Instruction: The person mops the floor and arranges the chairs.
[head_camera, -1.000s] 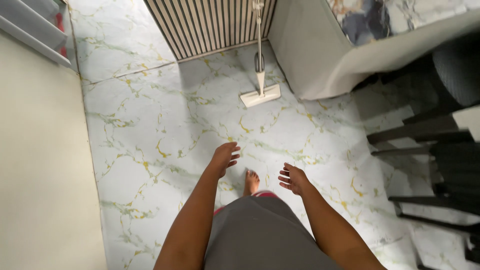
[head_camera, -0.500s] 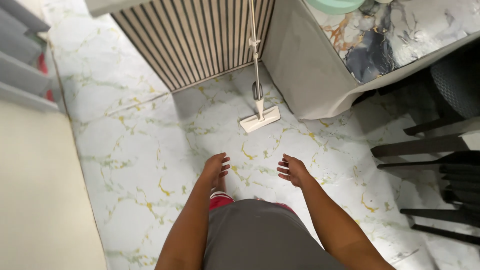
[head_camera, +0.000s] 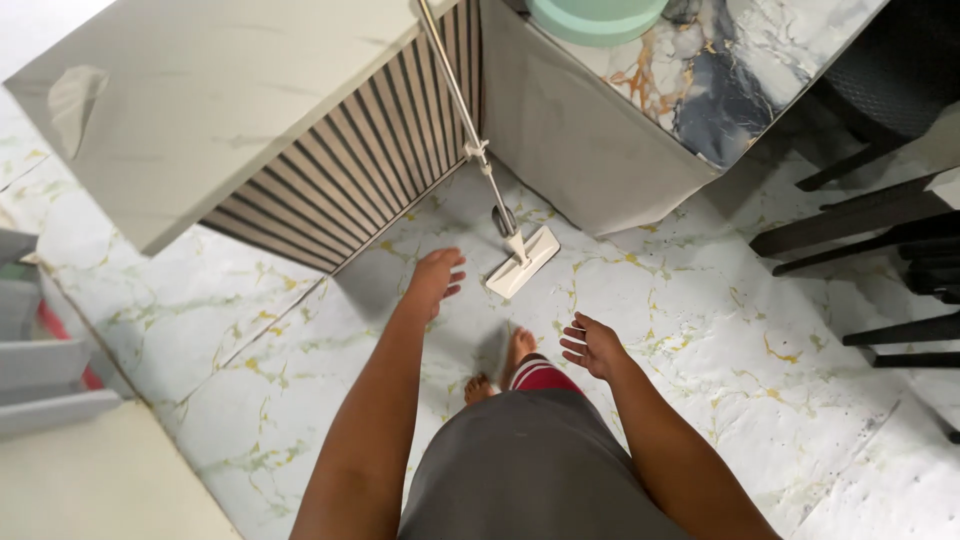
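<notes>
Since the earlier frames the person is moving closer to the mop (head_camera: 520, 262), and the left hand (head_camera: 436, 279) is now reaching forward, nearer to the flat mop head than it was before. This hand is empty, its fingers loosely spread and pointing toward the mop, not touching it. The right hand (head_camera: 592, 346) is hanging lower and further back, also empty, with fingers relaxed and slightly curled. The mop is standing on the floor (head_camera: 700, 320) with its white rectangular head lying flat, and its thin pale handle (head_camera: 460, 110) is leaning up against the cabinet (head_camera: 370, 140). I am judging that the step in hand is the approach to the mop; the next move is calling for a hand to close around the thin handle, which is higher than where the left hand is now. The floor is looking glossy, white marble-like tile with green and yellow veins. The cabinet front is having vertical ribbed slats, dark and light, under a smooth pale top. A table (head_camera: 720, 90) with a marbled grey and orange surface is standing just right of the mop, and dark chairs (head_camera: 880, 240) are beside it.
</notes>
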